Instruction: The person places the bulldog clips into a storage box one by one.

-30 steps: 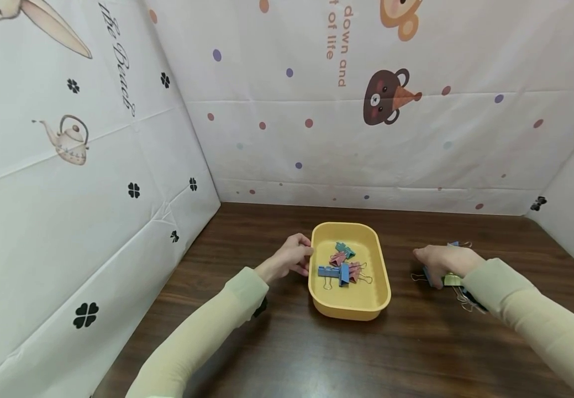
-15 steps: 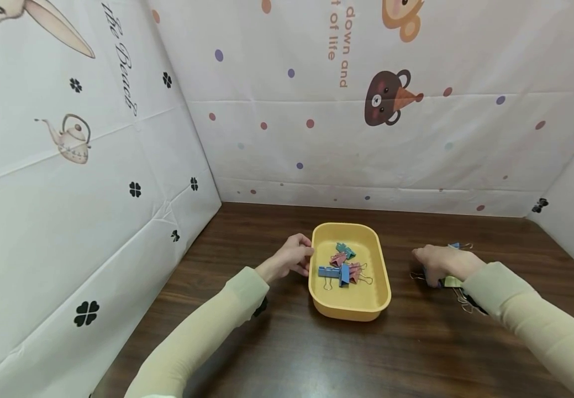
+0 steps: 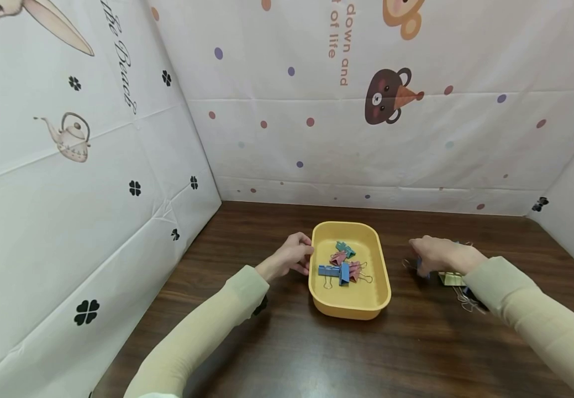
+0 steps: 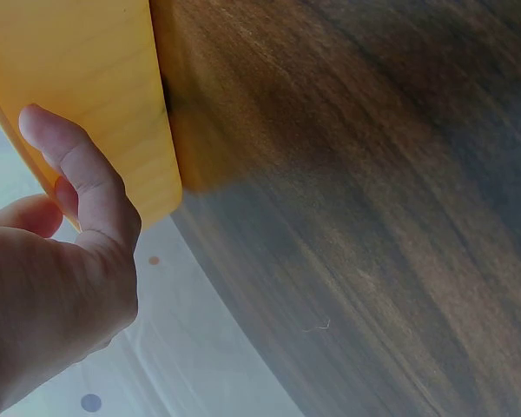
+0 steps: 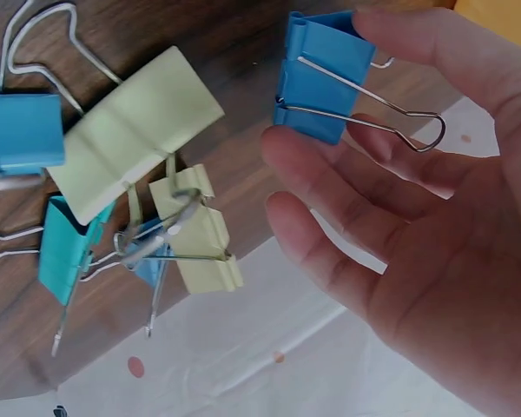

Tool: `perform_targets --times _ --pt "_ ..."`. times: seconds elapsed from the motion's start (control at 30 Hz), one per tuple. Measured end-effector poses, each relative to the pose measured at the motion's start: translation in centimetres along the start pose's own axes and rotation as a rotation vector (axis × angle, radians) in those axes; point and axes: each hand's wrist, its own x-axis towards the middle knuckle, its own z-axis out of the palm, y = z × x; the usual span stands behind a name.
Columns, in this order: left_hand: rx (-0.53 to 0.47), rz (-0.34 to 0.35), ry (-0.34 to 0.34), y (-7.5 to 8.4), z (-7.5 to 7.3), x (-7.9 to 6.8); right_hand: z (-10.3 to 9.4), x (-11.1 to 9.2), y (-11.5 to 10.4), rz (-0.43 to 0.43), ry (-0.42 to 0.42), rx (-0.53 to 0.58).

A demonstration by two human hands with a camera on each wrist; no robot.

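Note:
My left hand [image 3: 287, 258] grips the left rim of a yellow plastic bin [image 3: 348, 310]; in the left wrist view a finger [image 4: 91, 178] lies along its outer wall. Inside the bin are blue binder clips [image 3: 344, 274], pink binder clips [image 3: 338, 258] and a teal binder clip [image 3: 345, 250]. To the right of the bin, my right hand [image 3: 441, 254] pinches a blue binder clip [image 5: 326, 78] between thumb and fingers. Its wire handle points toward the palm.
Beside the right hand lie loose binder clips: a large pale green one [image 5: 139, 135], another pale green one [image 5: 204, 248], a blue one [image 5: 17, 130] and a teal one [image 5: 65, 256]. A brown wooden table [image 3: 277, 354] meets white printed sheets [image 3: 267, 149] behind and at the sides.
My right hand has shifted slightly left and away from the pile with the blue binder clip, uncovering more of the pale green clip. The left hand and bin stay put.

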Motion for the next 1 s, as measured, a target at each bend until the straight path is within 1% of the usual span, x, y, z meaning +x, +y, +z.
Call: perform_targets --times 0.1,0.23,0.5,0.77,0.9,1.0 --pt "0.001 -0.002 -0.001 0.0 0.0 0.0 -0.4 0.1 -0.3 -0.012 0.022 -0.012" --pt "0.001 -0.003 -0.001 0.1 -0.1 0.0 -1.1 0.2 -0.8 -0.005 0.044 -0.033" --pt "0.002 -0.010 -0.009 0.1 -0.1 0.1 -2.3 0.6 -1.7 -0.036 0.086 -0.051" --pt "0.006 -0.006 -0.012 0.1 -0.2 0.1 -3.7 0.6 -2.5 -0.044 0.119 -0.024" --pt "0.010 -0.004 -0.009 0.0 -0.1 0.0 -4.2 0.8 -2.9 -0.056 0.119 0.001" --pt "0.011 -0.003 -0.008 0.1 -0.1 0.0 -4.6 1.0 -3.2 -0.055 0.144 0.011"
